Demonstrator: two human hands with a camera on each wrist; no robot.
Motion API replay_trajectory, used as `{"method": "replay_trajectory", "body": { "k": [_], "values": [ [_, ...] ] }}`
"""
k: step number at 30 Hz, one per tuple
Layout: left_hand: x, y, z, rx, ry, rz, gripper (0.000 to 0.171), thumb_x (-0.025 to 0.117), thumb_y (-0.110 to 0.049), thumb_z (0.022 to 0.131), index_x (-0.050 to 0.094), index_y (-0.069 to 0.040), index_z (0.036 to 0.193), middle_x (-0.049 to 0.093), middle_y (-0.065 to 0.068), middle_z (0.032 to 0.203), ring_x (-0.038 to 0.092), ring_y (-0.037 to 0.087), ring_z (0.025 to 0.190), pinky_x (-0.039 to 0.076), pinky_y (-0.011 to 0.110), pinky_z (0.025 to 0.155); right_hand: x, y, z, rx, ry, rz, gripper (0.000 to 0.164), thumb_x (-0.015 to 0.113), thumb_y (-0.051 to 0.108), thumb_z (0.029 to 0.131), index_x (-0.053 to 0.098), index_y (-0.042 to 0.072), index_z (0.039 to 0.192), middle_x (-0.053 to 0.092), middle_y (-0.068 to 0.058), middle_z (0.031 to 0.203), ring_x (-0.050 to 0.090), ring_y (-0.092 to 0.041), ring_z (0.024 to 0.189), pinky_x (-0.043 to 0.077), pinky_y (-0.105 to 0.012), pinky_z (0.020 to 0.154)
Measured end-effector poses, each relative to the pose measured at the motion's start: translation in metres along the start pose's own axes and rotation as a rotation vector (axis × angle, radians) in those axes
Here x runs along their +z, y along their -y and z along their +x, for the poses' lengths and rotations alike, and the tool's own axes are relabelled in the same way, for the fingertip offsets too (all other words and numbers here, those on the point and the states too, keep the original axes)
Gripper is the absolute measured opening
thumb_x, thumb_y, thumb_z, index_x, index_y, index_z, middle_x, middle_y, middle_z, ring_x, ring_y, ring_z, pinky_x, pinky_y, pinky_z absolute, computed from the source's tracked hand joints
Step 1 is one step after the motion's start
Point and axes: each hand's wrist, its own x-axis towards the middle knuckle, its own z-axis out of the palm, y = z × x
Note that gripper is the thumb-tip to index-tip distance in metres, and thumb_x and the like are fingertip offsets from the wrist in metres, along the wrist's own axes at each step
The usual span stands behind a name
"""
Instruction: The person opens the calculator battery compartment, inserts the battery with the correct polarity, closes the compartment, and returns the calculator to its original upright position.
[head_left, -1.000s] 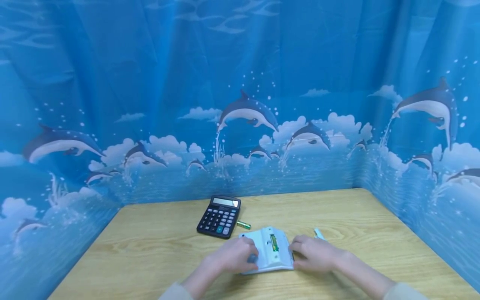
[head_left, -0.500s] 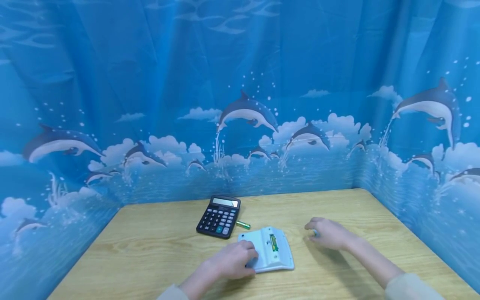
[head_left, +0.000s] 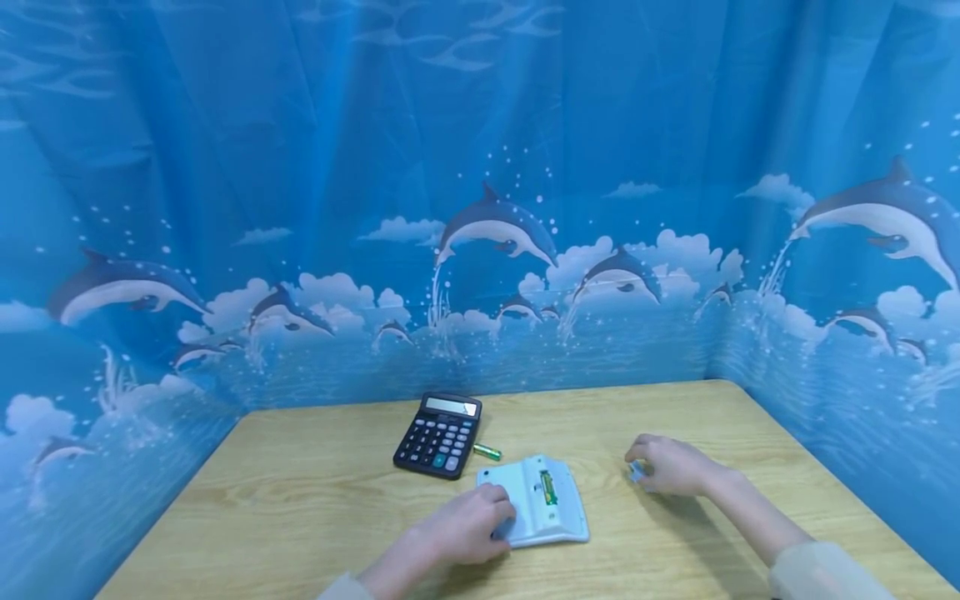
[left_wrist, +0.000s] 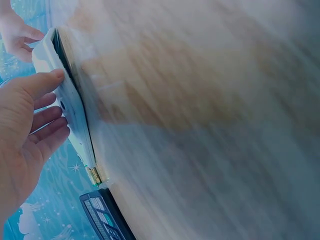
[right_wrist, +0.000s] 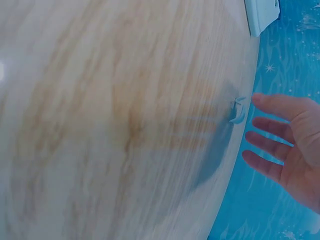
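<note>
A: How did the left hand (head_left: pixel 468 523) lie?

B: Relaxed, its loosely bent fingers over the left part of a pale-blue device (head_left: pixel 527 485) and its thumb at the near edge.

A: What was that like?

B: Smooth, hard plastic with softened corners. It rested on the desk (head_left: pixel 322 487) between the hands, a raised ridge crossing its upper side. A narrow slot (head_left: pixel 549 487) in the ridge showed something green, too small to make out.

A: And the right hand (head_left: pixel 671 467)?

B: It gripped nothing. The right wrist view showed its fingers spread and nearly straight, the thumb tip just beside a small pale-blue piece (right_wrist: pixel 238 111) with a thin, curved lip.

A: What lay farther out?

B: A battery (head_left: pixel 487 451), a slim green cylinder with a glint of gold, lay between the device's far left corner and a black calculator (head_left: pixel 437 435). That was a flat, tapering block with rows of squarish keys, one of them teal, and a grey display.

A: And around it all?

B: Light wood-grain with long streaks on the desk; beyond it, a blue curtain (head_left: pixel 337 167) in soft vertical folds, printed with dolphins and puffy clouds.
</note>
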Motion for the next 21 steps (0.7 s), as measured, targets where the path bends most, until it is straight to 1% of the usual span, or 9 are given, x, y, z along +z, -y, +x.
{"method": "replay_trajectory", "body": {
  "k": [4,7,12,16,18,21],
  "values": [
    [0.000,-0.001,0.000,-0.017,0.010,-0.011,0.035,0.073,-0.033,0.077,0.064,-0.020,0.109,0.056,-0.007,0.106,0.051,0.004,0.095,0.045,0.021,0.083,0.002,-0.005,0.000,-0.024,0.030,0.017,0.036,0.070,0.010,0.075,0.062,-0.003,0.108,0.059,-0.010,0.104,0.058,-0.033,0.095,0.049,-0.047,0.079],
    [0.000,-0.001,0.000,-0.021,0.010,-0.013,0.035,0.073,-0.032,0.077,0.064,-0.020,0.109,0.056,-0.007,0.106,0.051,0.004,0.096,0.045,0.021,0.083,0.002,-0.007,0.000,-0.036,0.048,0.025,0.043,0.069,0.007,0.070,0.060,-0.007,0.110,0.059,-0.014,0.106,0.057,-0.034,0.096,0.048,-0.047,0.081],
    [0.000,0.000,0.000,-0.026,0.010,-0.016,0.035,0.073,-0.032,0.077,0.065,-0.020,0.108,0.057,-0.007,0.107,0.051,0.004,0.097,0.045,0.021,0.083,0.002,-0.010,-0.002,-0.027,0.076,0.047,0.052,0.069,0.003,0.062,0.057,-0.010,0.111,0.058,-0.015,0.106,0.056,-0.032,0.094,0.047,-0.047,0.081],
    [0.000,-0.001,0.000,-0.035,0.018,-0.027,0.035,0.073,-0.031,0.077,0.065,-0.021,0.109,0.057,-0.008,0.108,0.052,0.005,0.098,0.045,0.022,0.084,0.003,-0.013,-0.003,0.002,0.087,0.090,0.051,0.071,0.003,0.064,0.056,-0.010,0.111,0.057,-0.017,0.107,0.055,-0.036,0.098,0.046,-0.049,0.082],
    [0.000,-0.001,0.000,-0.040,0.021,-0.030,0.035,0.073,-0.031,0.077,0.065,-0.021,0.109,0.057,-0.008,0.108,0.052,0.005,0.099,0.046,0.022,0.084,0.004,-0.014,-0.003,0.017,0.090,0.101,0.051,0.074,0.007,0.066,0.057,-0.010,0.111,0.057,-0.018,0.108,0.055,-0.037,0.098,0.047,-0.049,0.082],
    [0.000,-0.001,0.000,-0.042,0.021,-0.031,0.034,0.074,-0.031,0.077,0.065,-0.021,0.108,0.057,-0.008,0.108,0.052,0.004,0.098,0.046,0.022,0.083,0.005,-0.014,-0.003,0.030,0.087,0.106,0.052,0.077,0.014,0.068,0.058,-0.008,0.110,0.058,-0.015,0.107,0.056,-0.033,0.095,0.048,-0.046,0.080]
  ]
}}
